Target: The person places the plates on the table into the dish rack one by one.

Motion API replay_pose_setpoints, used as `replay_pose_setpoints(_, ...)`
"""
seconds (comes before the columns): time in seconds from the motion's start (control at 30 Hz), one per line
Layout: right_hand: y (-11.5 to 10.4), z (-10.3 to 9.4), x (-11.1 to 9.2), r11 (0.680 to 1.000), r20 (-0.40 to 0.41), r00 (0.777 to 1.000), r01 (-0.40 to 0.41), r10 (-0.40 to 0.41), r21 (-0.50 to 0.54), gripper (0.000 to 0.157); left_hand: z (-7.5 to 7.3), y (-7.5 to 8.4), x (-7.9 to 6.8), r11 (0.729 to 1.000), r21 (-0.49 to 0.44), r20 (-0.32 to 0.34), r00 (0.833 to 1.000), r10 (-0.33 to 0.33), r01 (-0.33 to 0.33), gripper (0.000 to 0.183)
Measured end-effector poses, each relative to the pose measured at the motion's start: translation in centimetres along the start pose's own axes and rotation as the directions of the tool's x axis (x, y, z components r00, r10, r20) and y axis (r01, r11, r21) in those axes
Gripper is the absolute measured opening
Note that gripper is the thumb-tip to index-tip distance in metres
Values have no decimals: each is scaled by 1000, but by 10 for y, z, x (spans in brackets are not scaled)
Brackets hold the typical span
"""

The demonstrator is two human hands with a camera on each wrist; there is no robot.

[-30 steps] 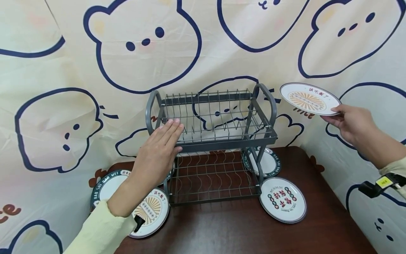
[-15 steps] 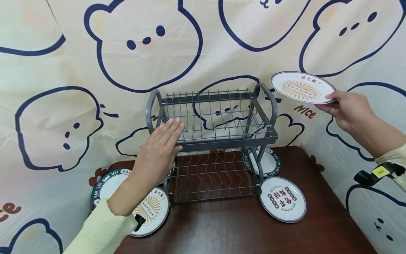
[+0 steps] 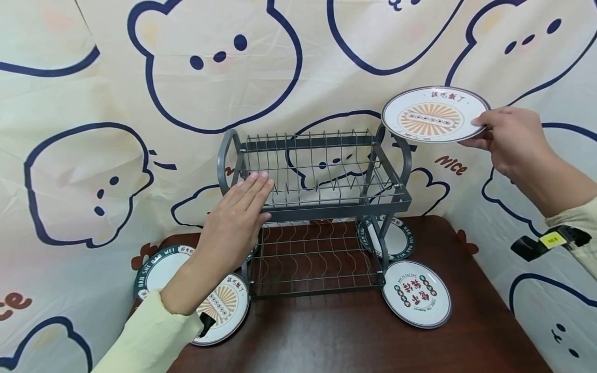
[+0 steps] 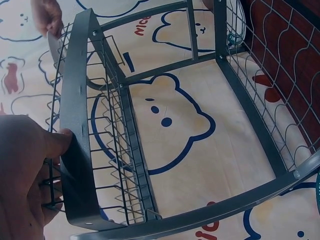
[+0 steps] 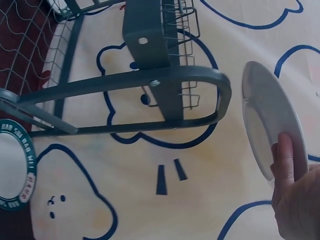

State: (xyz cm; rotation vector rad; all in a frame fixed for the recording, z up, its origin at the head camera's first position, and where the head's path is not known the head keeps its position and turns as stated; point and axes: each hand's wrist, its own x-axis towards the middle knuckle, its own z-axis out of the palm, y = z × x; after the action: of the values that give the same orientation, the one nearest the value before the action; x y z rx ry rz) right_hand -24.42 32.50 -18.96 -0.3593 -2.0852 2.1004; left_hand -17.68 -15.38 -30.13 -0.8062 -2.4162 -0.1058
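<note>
A grey two-tier dish rack (image 3: pixel 317 211) stands on the brown table. At its upper tier's front left edge, my left hand (image 3: pixel 233 223) holds the frame, the thumb (image 4: pixel 60 142) on the front bar and the fingers over the wires. My right hand (image 3: pixel 517 137) pinches a white plate (image 3: pixel 436 115) by its right rim, thumb on top. The plate is raised by the rack's upper right handle, sunburst print facing up. In the right wrist view, the plate's pale underside (image 5: pixel 280 117) appears, apart from the rack.
A plate with red characters (image 3: pixel 416 294) lies right of the rack, with a green-rimmed plate (image 3: pixel 394 238) behind it. Left of the rack are a sunburst plate (image 3: pixel 233 305) and a green-rimmed plate (image 3: pixel 158 274), partly hidden by the left arm. A cartoon-print cloth (image 3: pixel 340 93) hangs behind.
My right hand has moved left and up with the plate, bringing it to the rack's upper right handle. The left hand stays in place on the rack.
</note>
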Motion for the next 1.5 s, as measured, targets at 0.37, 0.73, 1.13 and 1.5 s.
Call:
replay_pose_setpoints(0.37, -24, 41, -13, 911, -92, 979, 135, -184, -390, 8, -1, 1, 0, 1000, -7, 1, 1000, -11, 11, 57)
replay_pose_setpoints(0.73, -29, 76, -28, 596, 7, 923, 253, -384, -762, 49, 0, 0, 0, 1000, -16, 5, 1000, -10, 10, 57)
replay_pose_setpoints(1.13, -24, 102, -43, 366, 184, 852, 392, -490, -844, 39, 0, 0, 0, 1000, -18, 7, 1000, -9, 9, 57)
replay_pose_setpoints(1.5, -17, 126, -50, 259, 295, 806, 474, -514, -842, 31, 0, 0, -1, 999, -33, -15, 1000, -12, 12, 57)
